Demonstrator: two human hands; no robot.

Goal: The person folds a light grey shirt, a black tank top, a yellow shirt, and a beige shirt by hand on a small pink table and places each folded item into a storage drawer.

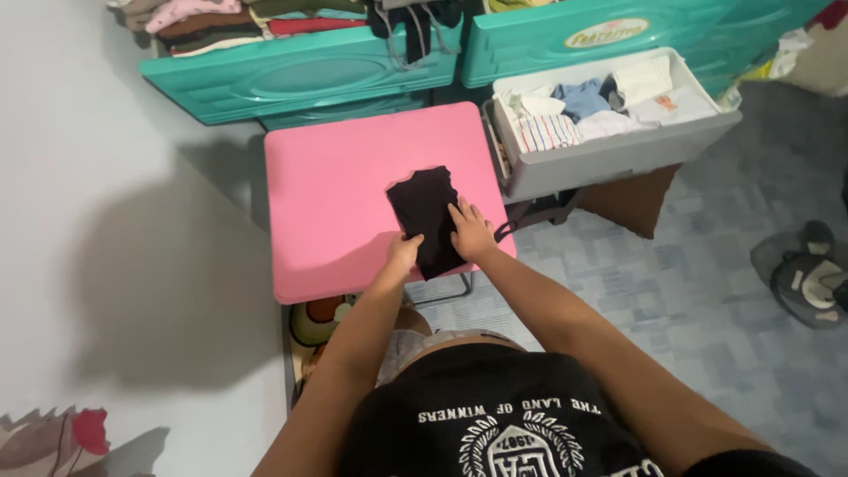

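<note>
Garment: a small black folded cloth piece (426,215) lies flat on the pink square plastic table top (336,199), near its right front corner.
Left hand: the left hand (402,253) rests on the lower left edge of the black cloth; the fingers are together and bent down onto the fabric. If they pinch it, I cannot tell.
Right hand: the right hand (471,231) lies palm down on the right side of the cloth, the fingers a little apart and pressing flat.
Drawer: a grey plastic drawer (609,155) stands pulled out just beside the table, holding folded light clothes (609,102).
Cabinet: teal plastic drawer fronts (291,75) are behind the table.
Floor: a dark shoe (808,274) lies at the right.
</note>
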